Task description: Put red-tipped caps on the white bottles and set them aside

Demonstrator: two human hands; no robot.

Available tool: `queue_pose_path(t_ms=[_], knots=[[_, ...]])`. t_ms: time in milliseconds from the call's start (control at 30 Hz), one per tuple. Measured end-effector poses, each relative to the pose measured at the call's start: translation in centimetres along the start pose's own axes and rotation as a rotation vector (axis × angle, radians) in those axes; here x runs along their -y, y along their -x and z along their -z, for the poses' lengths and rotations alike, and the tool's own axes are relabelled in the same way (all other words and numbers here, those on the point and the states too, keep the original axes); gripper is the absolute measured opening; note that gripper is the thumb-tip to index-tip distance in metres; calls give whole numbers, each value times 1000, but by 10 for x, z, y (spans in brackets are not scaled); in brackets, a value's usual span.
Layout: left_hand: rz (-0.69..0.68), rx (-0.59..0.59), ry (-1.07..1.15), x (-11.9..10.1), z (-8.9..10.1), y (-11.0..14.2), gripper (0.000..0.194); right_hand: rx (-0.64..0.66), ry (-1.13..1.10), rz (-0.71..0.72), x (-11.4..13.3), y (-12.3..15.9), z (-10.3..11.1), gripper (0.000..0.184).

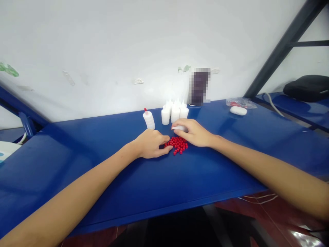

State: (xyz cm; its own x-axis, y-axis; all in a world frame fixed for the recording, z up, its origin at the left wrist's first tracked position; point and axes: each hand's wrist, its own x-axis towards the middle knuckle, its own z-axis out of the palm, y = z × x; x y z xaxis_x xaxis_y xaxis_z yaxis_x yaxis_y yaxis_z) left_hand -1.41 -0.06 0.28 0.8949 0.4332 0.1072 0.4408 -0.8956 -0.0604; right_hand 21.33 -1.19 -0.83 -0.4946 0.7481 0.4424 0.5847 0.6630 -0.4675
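A pile of several small red caps [178,144] lies on the blue table [102,171]. My left hand [150,144] rests at the pile's left edge, fingers pinched together on one red cap. My right hand [195,133] lies just behind the pile, fingers closed round a small white bottle [179,128] lying on its side. A white bottle with a red cap [148,119] stands behind my left hand. Several uncapped white bottles [174,111] stand grouped near the wall.
A white oval case [238,110] and a clear plastic bag [241,102] with red bits lie at the back right. A dark pixelated object [199,86] leans on the wall. A black cushion [307,87] sits on the right-hand bench. A dark steel brace [282,44] slants up.
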Motion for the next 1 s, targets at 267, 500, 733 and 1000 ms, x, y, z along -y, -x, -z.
queue_pose_path(t_ms=[267, 500, 733, 1000], knots=[[-21, -10, 26, 0, 0, -1, 42, 12, 8, 0, 0, 0, 0, 19], [-32, 14, 33, -1, 2, 0, 44, 20, 10, 1, 0, 0, 0, 19], [-40, 6, 51, -1, 2, 0, 43, 23, 22, -13, 0, 0, 0, 19], [-61, -9, 115, -1, 1, 1, 40, 25, 8, -8, 1, 0, -1, 19]])
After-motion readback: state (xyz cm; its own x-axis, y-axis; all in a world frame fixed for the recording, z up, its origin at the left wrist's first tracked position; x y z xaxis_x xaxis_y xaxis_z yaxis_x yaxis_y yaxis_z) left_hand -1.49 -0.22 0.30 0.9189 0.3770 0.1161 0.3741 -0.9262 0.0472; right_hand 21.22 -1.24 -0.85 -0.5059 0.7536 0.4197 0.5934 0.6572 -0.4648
